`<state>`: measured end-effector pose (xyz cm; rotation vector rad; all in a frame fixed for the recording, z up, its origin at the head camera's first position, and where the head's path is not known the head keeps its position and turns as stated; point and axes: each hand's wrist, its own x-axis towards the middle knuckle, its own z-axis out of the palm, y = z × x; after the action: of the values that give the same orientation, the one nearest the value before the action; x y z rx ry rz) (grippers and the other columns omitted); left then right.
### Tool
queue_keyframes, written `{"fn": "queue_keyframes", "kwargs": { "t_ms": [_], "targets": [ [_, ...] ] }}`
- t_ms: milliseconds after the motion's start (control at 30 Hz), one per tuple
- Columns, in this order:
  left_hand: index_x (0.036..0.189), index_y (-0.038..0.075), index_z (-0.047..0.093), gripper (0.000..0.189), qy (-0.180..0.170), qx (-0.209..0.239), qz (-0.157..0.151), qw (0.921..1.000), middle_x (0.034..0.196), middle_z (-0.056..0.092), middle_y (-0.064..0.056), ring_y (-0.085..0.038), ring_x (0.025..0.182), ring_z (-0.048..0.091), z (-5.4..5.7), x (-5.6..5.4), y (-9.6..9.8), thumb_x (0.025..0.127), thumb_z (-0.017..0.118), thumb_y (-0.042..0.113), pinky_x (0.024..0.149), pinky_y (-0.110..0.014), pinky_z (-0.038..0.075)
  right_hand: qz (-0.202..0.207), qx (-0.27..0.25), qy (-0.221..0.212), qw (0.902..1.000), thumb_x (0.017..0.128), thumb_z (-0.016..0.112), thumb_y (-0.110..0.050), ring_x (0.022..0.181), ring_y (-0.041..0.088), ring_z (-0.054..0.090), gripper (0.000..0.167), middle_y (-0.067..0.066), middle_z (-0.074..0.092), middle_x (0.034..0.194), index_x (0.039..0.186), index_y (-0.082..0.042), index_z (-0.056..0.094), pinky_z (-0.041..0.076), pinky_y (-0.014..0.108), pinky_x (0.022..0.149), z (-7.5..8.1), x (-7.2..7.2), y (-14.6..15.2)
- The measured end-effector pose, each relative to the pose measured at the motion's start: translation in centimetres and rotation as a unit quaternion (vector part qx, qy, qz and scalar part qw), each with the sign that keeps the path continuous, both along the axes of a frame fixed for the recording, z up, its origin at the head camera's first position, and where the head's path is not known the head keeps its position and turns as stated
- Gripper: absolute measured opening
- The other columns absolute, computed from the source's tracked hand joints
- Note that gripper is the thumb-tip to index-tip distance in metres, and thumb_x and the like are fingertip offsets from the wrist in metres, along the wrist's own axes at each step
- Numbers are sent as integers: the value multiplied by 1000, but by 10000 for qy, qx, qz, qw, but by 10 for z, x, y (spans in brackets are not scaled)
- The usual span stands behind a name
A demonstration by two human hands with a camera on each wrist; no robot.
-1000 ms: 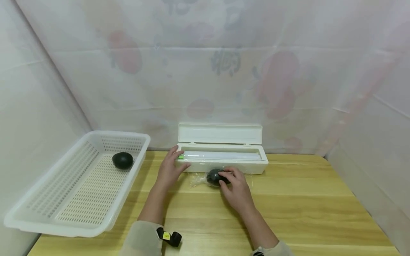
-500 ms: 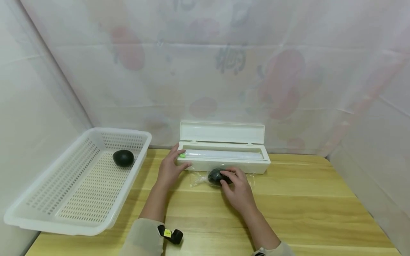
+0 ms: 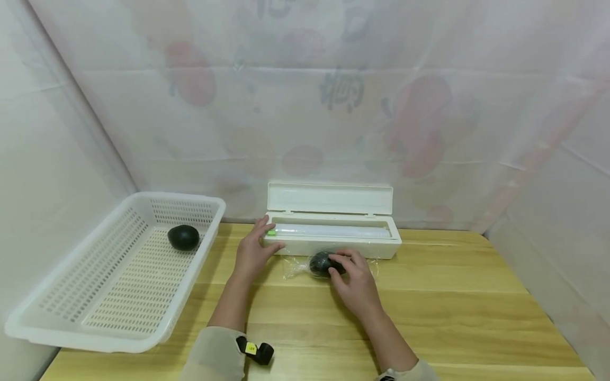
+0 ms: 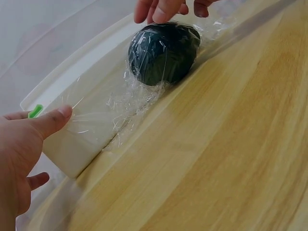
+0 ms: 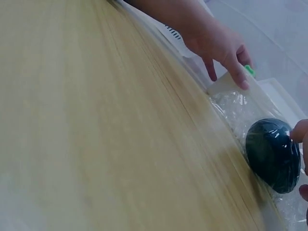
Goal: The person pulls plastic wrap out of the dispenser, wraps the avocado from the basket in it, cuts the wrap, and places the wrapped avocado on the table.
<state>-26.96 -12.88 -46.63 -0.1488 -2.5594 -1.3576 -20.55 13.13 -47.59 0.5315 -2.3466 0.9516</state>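
Note:
A dark green, egg-shaped fruit (image 3: 320,264), wrapped in clear cling film (image 4: 120,101), lies on the table against the front of a white cling film box (image 3: 333,248). My right hand (image 3: 355,283) holds the fruit from its right side with bent fingers and thumb. At the box's left end, my left hand (image 3: 251,254) grips the wall, thumb in front and fingers over the top. The box lid (image 3: 329,198) stands up at the back, and a white roll (image 3: 329,231) lies inside. A small green piece (image 4: 35,111) shows beside my left thumb.
A white perforated basket (image 3: 164,323) stands on the left of the wooden table (image 3: 452,307). Inside it lies a second dark egg-shaped fruit (image 3: 183,238), near its far right side. A patterned curtain (image 3: 238,121) hangs close behind the box.

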Motion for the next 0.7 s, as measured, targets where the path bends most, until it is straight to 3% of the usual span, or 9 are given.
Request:
{"fn": "queue_keyframes", "kwargs": {
  "t_ms": [200,367,500,700],
  "targets": [
    [137,16,56,70,-41,75,119,9999,156,37,5,-26,143,37,0,0,-2,75,83,34,114,-44,33,161,95,295,9994,86,74,-11,107,24,57,23,5,65,112,108,-10,74,50,44,90,20,-8,-19],
    [137,16,57,71,-11,-1,206,9998,154,39,7,-25,141,40,1,-1,0,74,83,34,114,-44,34,572,1013,426,9923,86,76,-17,93,20,58,21,1,68,102,106,-10,76,51,36,81,48,-31,-52],
    [136,15,59,67,111,-26,183,9998,153,41,6,-25,140,41,0,1,0,76,83,32,113,-43,35,757,1734,157,9818,91,71,-26,93,21,58,23,1,68,102,110,-13,75,51,35,82,63,-53,-80],
    [135,15,60,61,274,-203,142,9993,152,42,3,-26,141,40,-1,1,-3,80,82,27,113,-46,36,693,2425,-462,9666,95,64,-36,96,22,57,29,1,67,107,116,-19,74,52,35,82,62,-77,-110]
  ]
}}
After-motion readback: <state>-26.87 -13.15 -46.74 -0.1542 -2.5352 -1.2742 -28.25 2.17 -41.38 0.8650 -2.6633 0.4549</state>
